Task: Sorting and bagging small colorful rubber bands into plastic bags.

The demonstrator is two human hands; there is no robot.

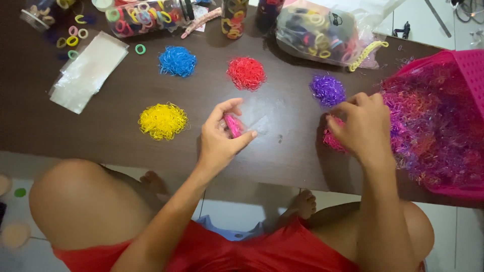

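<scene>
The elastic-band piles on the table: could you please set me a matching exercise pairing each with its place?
Things:
1. blue pile
2. yellow pile
3. purple pile
4. pink pile

Places:
A. under the right hand
B. nearest the pink basket among the far piles
C. beside the flat clear bags
D. near edge, left of the left hand

Pairs: 1-C, 2-D, 3-B, 4-A
</scene>
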